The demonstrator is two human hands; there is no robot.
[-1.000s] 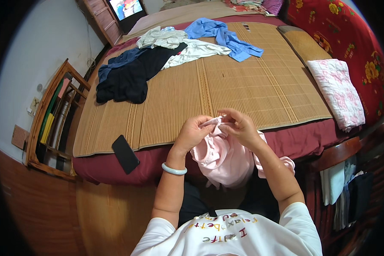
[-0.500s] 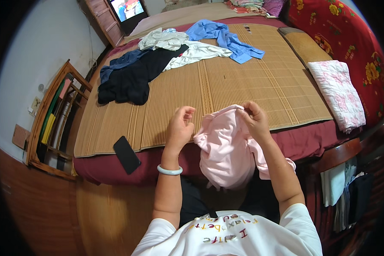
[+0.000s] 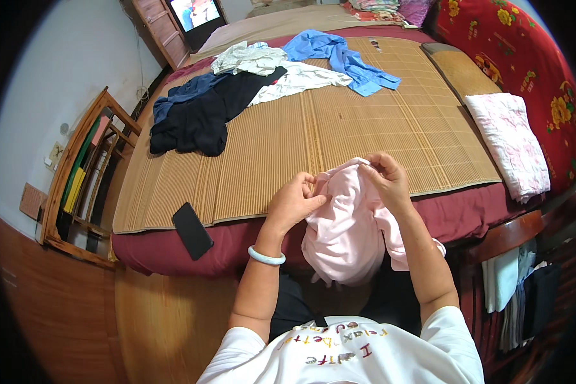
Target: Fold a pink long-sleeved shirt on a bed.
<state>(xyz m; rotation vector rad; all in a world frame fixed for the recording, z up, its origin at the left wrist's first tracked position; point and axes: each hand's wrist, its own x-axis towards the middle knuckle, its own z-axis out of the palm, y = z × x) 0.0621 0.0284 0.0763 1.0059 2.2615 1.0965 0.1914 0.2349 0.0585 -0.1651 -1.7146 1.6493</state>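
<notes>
A pale pink garment [image 3: 345,230] hangs in front of me at the near edge of the bed, its lower part over my lap. My right hand [image 3: 388,184] pinches its upper right edge between thumb and fingers. At its upper left edge, my left hand [image 3: 296,203] has thumb and fingers closed on the cloth. One sleeve-like part dangles below my right wrist. Folds hide the garment's full shape.
A woven bamboo mat [image 3: 269,173] covers the bed. Black clothing [image 3: 192,125], white clothing [image 3: 301,83] and a blue shirt [image 3: 345,61] lie farther back. A black phone [image 3: 192,232] rests at the near left edge, a folded pink-white quilt [image 3: 509,144] at right.
My left hand has moved right and taken hold of the garment's left edge. The right hand keeps its grip in nearly the same place.
</notes>
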